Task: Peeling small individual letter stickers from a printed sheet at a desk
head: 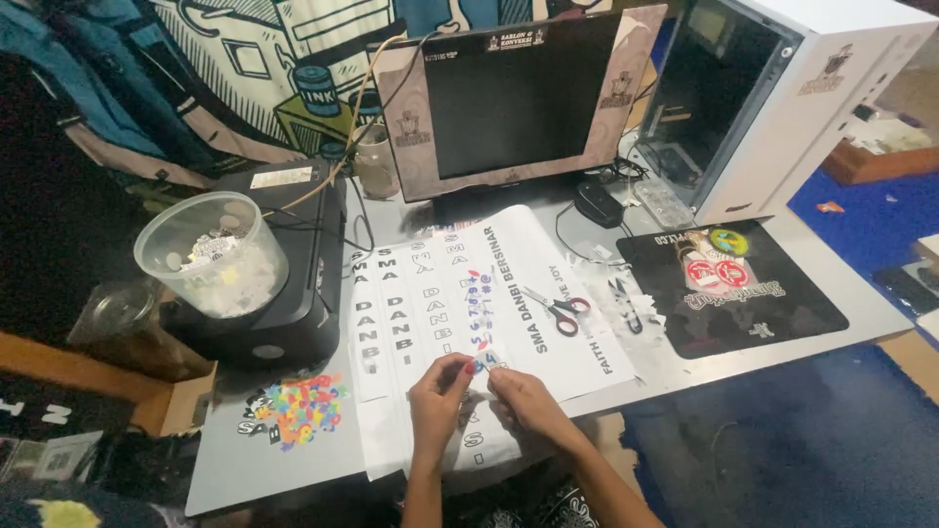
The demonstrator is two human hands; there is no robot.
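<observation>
**Desk:** What is in hand?

**Photographer:** Both hands meet at 6 o'clock on the white lettered sheet (460, 323). The left hand (437, 396) and right hand (523, 399) pinch a small blue-and-red cut-out (486, 360) between closed fingertips, seemingly peeling it.

**Desk:** And next?

**Photographer:** Likely a fine, steady pull. Red-handled scissors (562, 311) lie idle at 1 o'clock from the hands.

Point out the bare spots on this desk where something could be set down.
Bare desk lies left of the sheet, around the colourful sticker, and right of the mat. It is crowded near the scissors, scraps and both hands.
</observation>
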